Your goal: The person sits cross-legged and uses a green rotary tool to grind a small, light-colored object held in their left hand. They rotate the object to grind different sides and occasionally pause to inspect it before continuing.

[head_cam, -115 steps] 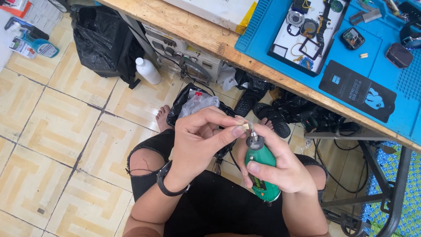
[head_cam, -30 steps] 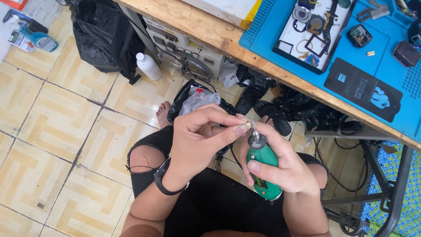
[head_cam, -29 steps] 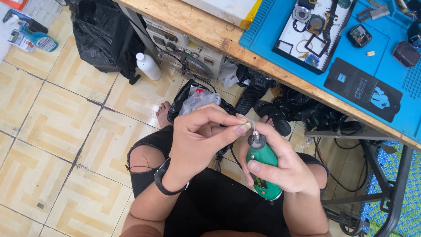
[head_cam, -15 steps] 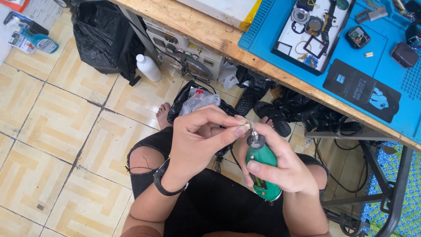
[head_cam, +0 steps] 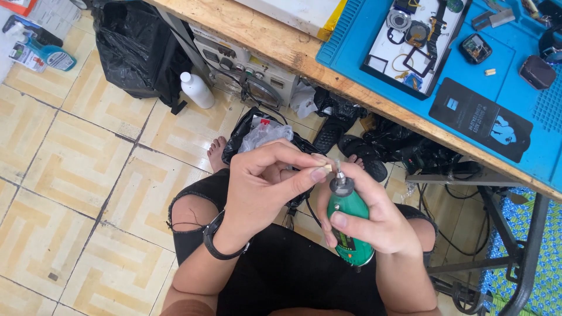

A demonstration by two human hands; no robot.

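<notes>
**Two hands, one green tool, one tiny part**

Plainly, two hands work above the lap, at the middle of the view. One green rotary tool (head_cam: 350,225) stands nearly upright in the right hand (head_cam: 374,219), whose fingers are wrapped tight round its body, the silver tip pointing to 12 o'clock. One small pale piece (head_cam: 328,168) is pinched between thumb and forefinger of the left hand (head_cam: 263,187), closed on it and held right at the tool's tip; whether the two touch I cannot tell. One black band (head_cam: 219,248) circles the left wrist.

At 1 to 3 o'clock runs the wooden table (head_cam: 281,41), its edge slanting down toward 4 o'clock. One blue mat (head_cam: 363,35) lies on it, bearing one white tray of watch parts (head_cam: 413,44) and one dark card (head_cam: 480,120). Under the edge, near 12 o'clock, sit a heap of dark sandals (head_cam: 351,146) and one crumpled clear bag (head_cam: 266,134).

Toward 9 to 11 o'clock the tiled floor (head_cam: 76,175) gives open room. One white bottle (head_cam: 196,90) stands at 11 o'clock beside one black sack (head_cam: 134,47); one blue spray bottle (head_cam: 50,55) lies at the far corner.
</notes>
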